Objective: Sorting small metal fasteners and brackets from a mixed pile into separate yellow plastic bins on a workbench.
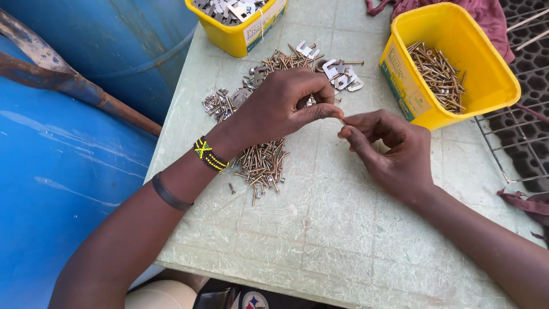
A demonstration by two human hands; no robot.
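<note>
From the head view, two bare hands meet over a pale green table [343, 229]. The left hand [280, 106] comes in from the near left. Its thumb and first finger are pressed together, pinching one small screw [342, 121]. The other fingers curl in above them. The right hand [394, 149] sits just to the right. Its fingertips are close together and touch the same screw at the tip. So the screw is in the air between both hands, a little above the middle of the table.

Under the left hand lies a big pile of screws [263, 163]. It spreads to the far side, where some small bent metal clips [340, 74] are mixed in.

On the far right stands a yellow tub [486, 91] with more screws inside. Another yellow tub [240, 37] stands at the far edge, with metal bits in it.

The left wrist wears a beaded band [210, 155] in yellow, green and black. A dark band [170, 196] sits nearer on that arm. A big blue drum [63, 171] fills the left side.
</note>
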